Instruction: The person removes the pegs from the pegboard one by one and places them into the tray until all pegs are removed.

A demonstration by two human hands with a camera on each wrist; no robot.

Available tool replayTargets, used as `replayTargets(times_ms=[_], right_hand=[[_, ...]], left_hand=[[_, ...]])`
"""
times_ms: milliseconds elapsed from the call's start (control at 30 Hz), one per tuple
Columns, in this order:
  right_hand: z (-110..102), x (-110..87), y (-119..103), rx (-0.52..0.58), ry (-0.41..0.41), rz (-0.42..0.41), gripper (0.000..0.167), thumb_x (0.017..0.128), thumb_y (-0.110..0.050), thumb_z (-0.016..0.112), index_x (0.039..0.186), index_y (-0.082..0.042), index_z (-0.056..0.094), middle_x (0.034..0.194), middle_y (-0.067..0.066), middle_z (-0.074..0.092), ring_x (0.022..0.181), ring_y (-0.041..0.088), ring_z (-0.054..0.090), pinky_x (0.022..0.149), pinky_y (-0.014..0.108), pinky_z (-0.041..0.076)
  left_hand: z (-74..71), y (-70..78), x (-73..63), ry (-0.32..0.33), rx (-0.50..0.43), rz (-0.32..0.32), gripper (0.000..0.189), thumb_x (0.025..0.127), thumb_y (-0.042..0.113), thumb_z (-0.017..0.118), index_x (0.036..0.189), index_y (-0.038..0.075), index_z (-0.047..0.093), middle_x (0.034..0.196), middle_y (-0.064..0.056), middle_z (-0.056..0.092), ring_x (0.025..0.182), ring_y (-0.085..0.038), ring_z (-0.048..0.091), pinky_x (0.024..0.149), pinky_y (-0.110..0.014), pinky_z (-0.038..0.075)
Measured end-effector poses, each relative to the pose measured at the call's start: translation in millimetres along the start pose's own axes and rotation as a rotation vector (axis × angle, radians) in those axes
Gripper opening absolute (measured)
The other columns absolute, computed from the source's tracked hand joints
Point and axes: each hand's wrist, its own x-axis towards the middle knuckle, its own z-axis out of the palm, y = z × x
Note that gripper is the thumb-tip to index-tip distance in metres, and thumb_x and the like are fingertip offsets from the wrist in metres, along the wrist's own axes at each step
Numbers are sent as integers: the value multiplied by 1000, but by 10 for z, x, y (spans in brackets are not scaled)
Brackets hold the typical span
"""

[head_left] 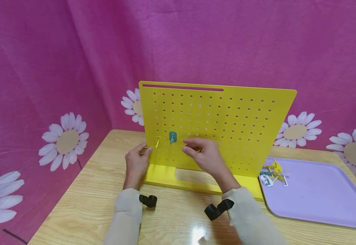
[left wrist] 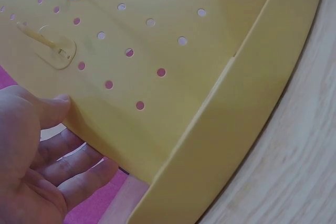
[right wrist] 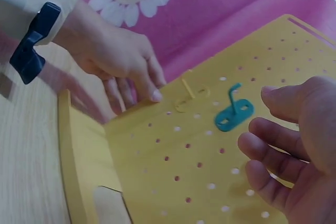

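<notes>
A yellow pegboard [head_left: 251, 94] stands upright on its yellow base. At its lower left edge my left hand [head_left: 136, 163] grips the board, thumb on the front face and fingers behind, as the left wrist view shows. A yellow hook [left wrist: 62, 54] hangs on the board close to that thumb. Right of it sits a teal hook [right wrist: 234, 115] with an oblong backplate, its prong sticking out. My right hand [head_left: 207, 157] hovers in front of the board, just right of the teal hook, fingers loosely bent and apart from it, holding nothing.
On the right, a lilac tray [head_left: 318, 197] lies beside the base, with several yellow, white and teal hooks [head_left: 277, 167] piled at its left end. The wooden table [head_left: 86, 204] carries everything. A pink curtain [head_left: 226, 41] with daisies hangs behind.
</notes>
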Motion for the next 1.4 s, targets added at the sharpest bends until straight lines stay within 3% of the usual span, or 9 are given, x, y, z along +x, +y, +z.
replayTargets(times_ms=[167, 400, 633, 1033, 1400], right_hand=[[140, 54, 11, -12, -4, 12, 27, 94, -13, 72, 117, 0, 72, 96, 5, 74, 86, 21, 67, 70, 34, 56], [308, 133, -24, -18, 50, 42, 24, 92, -15, 74, 114, -5, 75, 90, 2, 73, 83, 19, 67, 66, 33, 55], [439, 204, -46, -1, 70, 39, 25, 93, -14, 74, 114, 0, 74, 86, 5, 73, 76, 19, 67, 65, 31, 56], [497, 230, -70, 2, 124, 119, 18, 93, -15, 73, 105, -3, 78, 88, 3, 73, 76, 16, 66, 68, 32, 57], [454, 183, -107, -3, 146, 41, 16, 92, -12, 74, 103, -1, 78, 87, 5, 74, 75, 17, 66, 66, 32, 56]], left_hand=[[-14, 1, -8, 5, -1, 12, 35, 99, 21, 66, 131, 8, 67, 108, -12, 72, 98, -28, 69, 86, -43, 56], [-17, 2, 0, 6, 0, 27, 34, 99, 22, 67, 130, 8, 68, 107, -12, 72, 96, -27, 69, 85, -43, 57], [5, 4, 10, 18, 6, 59, 33, 98, 20, 67, 128, 7, 69, 105, -13, 73, 94, -28, 71, 82, -42, 58], [0, -17, 16, 15, 14, 63, 33, 98, 20, 67, 129, 7, 68, 105, -13, 73, 94, -28, 71, 82, -43, 58], [-4, -14, -3, 11, 7, 33, 33, 98, 22, 68, 129, 9, 69, 106, -12, 73, 95, -27, 70, 83, -43, 57]])
